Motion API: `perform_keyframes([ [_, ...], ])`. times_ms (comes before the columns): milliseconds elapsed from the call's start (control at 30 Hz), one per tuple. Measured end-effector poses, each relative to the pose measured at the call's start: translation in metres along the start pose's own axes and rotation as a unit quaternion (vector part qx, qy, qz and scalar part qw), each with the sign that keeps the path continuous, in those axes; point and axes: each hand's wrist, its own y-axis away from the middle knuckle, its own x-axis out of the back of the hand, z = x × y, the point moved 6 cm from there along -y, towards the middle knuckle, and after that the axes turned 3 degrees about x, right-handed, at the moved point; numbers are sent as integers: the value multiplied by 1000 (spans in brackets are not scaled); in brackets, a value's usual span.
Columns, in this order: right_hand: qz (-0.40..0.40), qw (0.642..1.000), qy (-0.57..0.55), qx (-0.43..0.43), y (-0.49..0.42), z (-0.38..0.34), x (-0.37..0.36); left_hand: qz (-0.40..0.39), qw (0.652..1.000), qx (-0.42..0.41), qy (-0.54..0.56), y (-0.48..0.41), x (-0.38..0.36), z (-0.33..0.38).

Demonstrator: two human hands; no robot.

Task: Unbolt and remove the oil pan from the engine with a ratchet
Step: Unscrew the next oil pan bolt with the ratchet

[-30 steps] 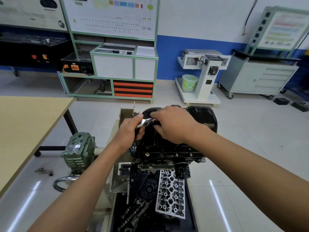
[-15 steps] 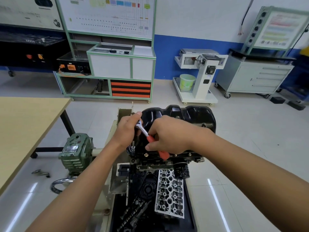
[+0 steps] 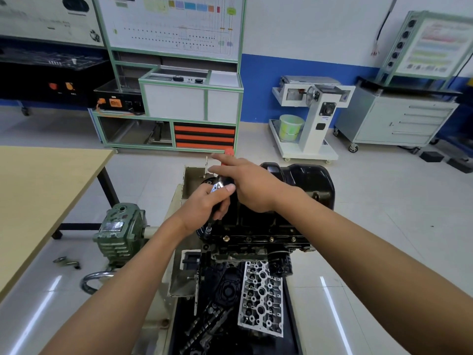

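Your left hand [image 3: 204,206] is gripping the ratchet [image 3: 217,187] at its chrome head, thumb lying over the top and fingers curling round the extension below. The socket [image 3: 208,229] is sitting at the near left corner of the pan flange. Your right hand [image 3: 252,187] is resting on the orange handle [image 3: 228,151] with fingers laid out straight; cannot tell whether the thumb is wrapping under.

Half a second back the handle was pointing toward you. Now it is pointing away, so you are swinging through a stroke on this corner bolt.

The oil pan [image 3: 307,180] is sitting seated on the upturned engine [image 3: 256,252], with flange bolts [image 3: 271,239] showing along the near edge. Judging by that, lifting the pan is some way off.
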Motion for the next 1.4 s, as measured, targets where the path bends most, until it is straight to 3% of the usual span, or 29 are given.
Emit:
perform_keyframes([
  [267, 46, 991, 116, -41, 29, 1, 16, 86, 996, 4, 8, 0, 7, -3],
  [500, -27, 998, 29, -58, 48, -34, 23, 187, 982, 7, 35, 2, 26, -5],
  [733, -26, 999, -30, -24, 44, -65, 10, 182, 981, 6, 66, 3, 23, -5],
  [900, -116, 991, -50, -45, 45, -45, 17, 106, 994, 16, 30, 5, 27, 0],
  [1000, -142, 988, 13, -62, 45, -29, 26, 64, 998, 5, 11, 6, 24, -1],
  [1167, 2, 987, 148, -66, 16, -3, 35, -1, 1000, 18, 10, 5, 11, -3],
  [1300, 62, 994, 85, 0, 3, 0, 20, -22, 999, 15, 18, 4, 5, -2],
  [1400, 83, 996, 37, 5, 5, 6, 14, -9, 1000, 11, 12, 3, 4, -1],
])
